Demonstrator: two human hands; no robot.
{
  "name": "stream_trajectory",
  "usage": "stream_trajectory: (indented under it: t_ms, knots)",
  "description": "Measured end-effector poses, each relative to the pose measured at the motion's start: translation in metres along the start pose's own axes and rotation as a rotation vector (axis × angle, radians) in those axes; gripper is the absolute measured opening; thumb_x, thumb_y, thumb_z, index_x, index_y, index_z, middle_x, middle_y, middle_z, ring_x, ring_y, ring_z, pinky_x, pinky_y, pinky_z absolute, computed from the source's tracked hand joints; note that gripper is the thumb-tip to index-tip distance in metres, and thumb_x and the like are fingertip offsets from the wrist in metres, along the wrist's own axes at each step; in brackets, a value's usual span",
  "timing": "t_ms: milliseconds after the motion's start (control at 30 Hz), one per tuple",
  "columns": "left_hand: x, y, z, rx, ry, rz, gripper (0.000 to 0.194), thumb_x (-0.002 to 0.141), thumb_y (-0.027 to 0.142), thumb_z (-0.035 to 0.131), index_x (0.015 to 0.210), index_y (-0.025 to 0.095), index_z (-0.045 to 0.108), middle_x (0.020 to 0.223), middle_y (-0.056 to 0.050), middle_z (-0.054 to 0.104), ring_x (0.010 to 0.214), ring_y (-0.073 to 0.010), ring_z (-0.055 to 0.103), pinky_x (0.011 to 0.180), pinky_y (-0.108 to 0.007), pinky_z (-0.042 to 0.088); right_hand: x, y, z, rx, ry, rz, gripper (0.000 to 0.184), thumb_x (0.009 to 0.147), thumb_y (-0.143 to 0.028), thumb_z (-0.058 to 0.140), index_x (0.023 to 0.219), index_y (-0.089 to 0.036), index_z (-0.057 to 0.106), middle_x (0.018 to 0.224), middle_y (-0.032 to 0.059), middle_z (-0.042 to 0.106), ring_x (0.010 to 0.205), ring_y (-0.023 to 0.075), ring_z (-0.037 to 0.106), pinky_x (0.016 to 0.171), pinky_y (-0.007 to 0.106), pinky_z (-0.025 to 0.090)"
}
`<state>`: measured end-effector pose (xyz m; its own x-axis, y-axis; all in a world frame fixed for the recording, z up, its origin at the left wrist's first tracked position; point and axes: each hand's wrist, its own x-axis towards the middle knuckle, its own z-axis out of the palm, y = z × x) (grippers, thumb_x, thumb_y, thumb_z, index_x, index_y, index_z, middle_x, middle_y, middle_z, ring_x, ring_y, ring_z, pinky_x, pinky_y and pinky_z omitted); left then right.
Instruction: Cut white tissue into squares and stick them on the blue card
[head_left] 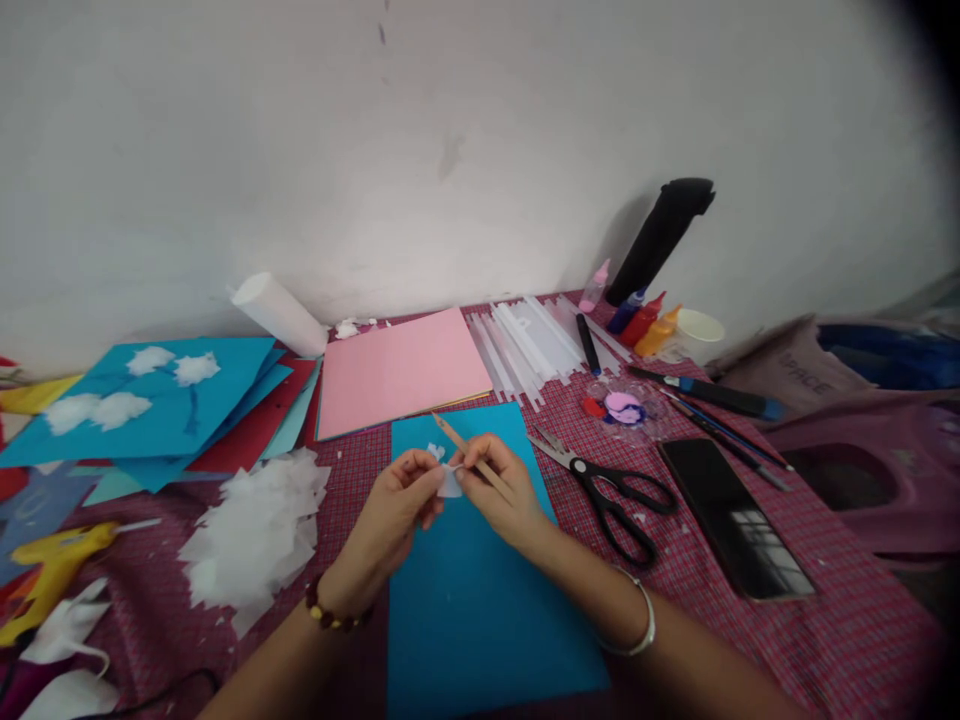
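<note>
Above a blue sheet of paper (487, 620), my left hand (397, 495) pinches a small piece of thin white paper (450, 487). The fingertips of my right hand (508, 490) meet the same piece from the other side. Tucked in the right hand is a slim wooden stick (450, 432), its pointed end aimed up and left; whether it is a pencil I cannot tell. Small white paper bits (435, 452) show on the sheet just behind my fingers. Left of the sheet lies a loose pile of white paper squares (255, 530).
Black-handled scissors (600, 478) and a phone (739, 520) lie on the right. Pink paper (405, 370) and glue sticks (525, 340) are behind. A yellow glue gun (56, 570) and blue sheets with white puffs (150, 400) sit left. Paint bottles (652, 325) stand near the wall.
</note>
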<state>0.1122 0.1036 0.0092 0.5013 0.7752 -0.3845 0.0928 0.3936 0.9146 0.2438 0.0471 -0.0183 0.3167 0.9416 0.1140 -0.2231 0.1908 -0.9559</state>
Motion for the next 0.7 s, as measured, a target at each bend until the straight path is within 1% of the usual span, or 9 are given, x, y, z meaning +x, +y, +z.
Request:
stream_trajectory:
  t_ms: [67,100,167,267,367,433,500,567,700]
  knots:
    - [0.0,0.002,-0.007,0.17,0.008,0.121,0.024,0.079,0.04,0.059,0.091,0.02,0.053,0.06,0.004,0.054,0.045,-0.0094,0.047,0.04,-0.02,0.035,0.002,-0.002,-0.001,0.006,0.023,0.033,0.012,0.074,-0.026,0.061,0.076,-0.024,0.05,0.081,-0.0011,0.059,0.073,0.0165,0.056,0.064,0.027,0.045]
    - [-0.002,0.002,-0.011,0.31,0.037,0.242,0.024,0.081,0.037,0.057,0.098,0.021,0.054,0.069,0.001,0.059,0.053,-0.0118,0.053,0.045,-0.022,0.041,0.003,-0.004,-0.001,0.015,0.035,0.058,0.013,0.072,-0.026,0.062,0.075,-0.024,0.05,0.081,-0.0013,0.059,0.072,0.0162,0.056,0.064,0.027,0.045]
    - [-0.005,0.001,-0.021,0.685,0.093,0.571,0.027,0.081,0.025,0.058,0.108,0.024,0.056,0.093,-0.005,0.064,0.078,-0.0177,0.061,0.067,-0.031,0.051,0.004,-0.007,-0.002,0.053,0.058,0.119,0.015,0.07,-0.026,0.064,0.074,-0.024,0.05,0.08,-0.0023,0.059,0.07,0.0153,0.055,0.064,0.026,0.043]
    - [-0.01,-0.004,-0.031,1.183,0.065,1.024,0.038,0.079,0.012,0.06,0.113,0.029,0.058,0.115,-0.007,0.06,0.111,-0.0239,0.053,0.097,-0.042,0.041,0.006,-0.009,-0.002,0.14,0.074,0.171,0.016,0.068,-0.025,0.066,0.073,-0.023,0.05,0.074,-0.0048,0.057,0.065,0.0131,0.052,0.062,0.024,0.041]
    - [-0.007,-0.004,-0.035,1.356,0.035,1.213,0.035,0.08,0.01,0.061,0.109,0.03,0.061,0.104,-0.005,0.063,0.105,-0.022,0.054,0.1,-0.041,0.039,0.006,-0.006,-0.002,0.181,0.084,0.188,0.018,0.068,-0.025,0.067,0.072,-0.023,0.05,0.07,-0.0062,0.055,0.062,0.0119,0.05,0.06,0.023,0.039]
    - [0.003,0.002,-0.034,1.388,0.022,1.211,0.022,0.082,0.013,0.06,0.097,0.029,0.065,0.093,-0.003,0.063,0.095,-0.0209,0.055,0.094,-0.04,0.041,0.007,-0.002,-0.003,0.174,0.09,0.192,0.018,0.068,-0.025,0.067,0.073,-0.023,0.051,0.069,-0.0063,0.055,0.062,0.0121,0.051,0.059,0.023,0.04]
    - [0.021,0.014,-0.031,1.365,0.0,1.147,0.011,0.083,0.017,0.059,0.085,0.025,0.067,0.086,-0.004,0.063,0.086,-0.0206,0.055,0.084,-0.038,0.043,0.009,0.0,-0.007,0.135,0.095,0.174,0.014,0.069,-0.025,0.066,0.075,-0.023,0.053,0.07,-0.0058,0.056,0.062,0.0125,0.053,0.06,0.024,0.042]
    - [0.045,0.027,-0.028,1.25,-0.004,1.056,0.011,0.083,0.02,0.058,0.075,0.021,0.065,0.08,-0.005,0.062,0.08,-0.0197,0.055,0.078,-0.035,0.043,0.014,0.0,-0.015,0.069,0.126,0.123,0.01,0.073,-0.025,0.063,0.08,-0.023,0.056,0.075,-0.0043,0.061,0.064,0.0126,0.056,0.063,0.025,0.044]
    - [0.09,0.038,-0.017,1.025,-0.131,0.73,0.012,0.078,0.019,0.059,0.067,0.018,0.059,0.072,-0.002,0.061,0.073,-0.0164,0.057,0.071,-0.029,0.044,0.024,-0.001,-0.042,-0.059,0.255,0.014,0.016,0.082,-0.032,0.057,0.093,-0.021,0.061,0.088,0.0021,0.067,0.066,0.0139,0.06,0.065,0.029,0.048]
